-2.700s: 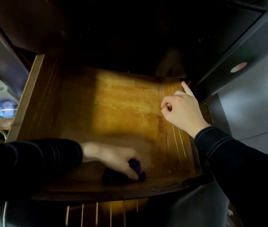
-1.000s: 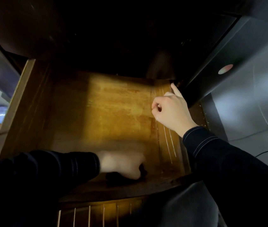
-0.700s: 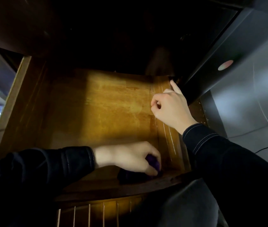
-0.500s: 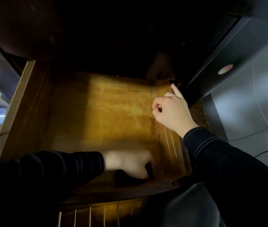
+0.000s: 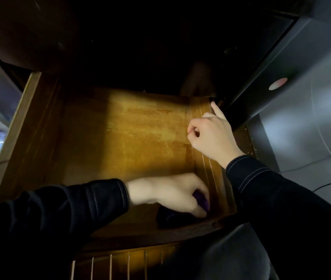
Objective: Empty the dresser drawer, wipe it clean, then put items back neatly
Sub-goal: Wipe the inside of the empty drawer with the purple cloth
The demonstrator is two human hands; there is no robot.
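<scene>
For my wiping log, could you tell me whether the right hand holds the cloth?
No, the left hand grips the purple cloth; the right hand rests on the drawer wall.

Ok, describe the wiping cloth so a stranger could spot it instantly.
Start at the open wooden drawer, lit amber inside. Look to its near right corner, where the left hand rests. The cloth is the dark purple wad under its fingers, the only soft thing there.

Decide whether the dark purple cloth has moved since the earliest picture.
Yes: the dark purple cloth under the left hand now lies nearer the wooden drawer's right wall.
</scene>
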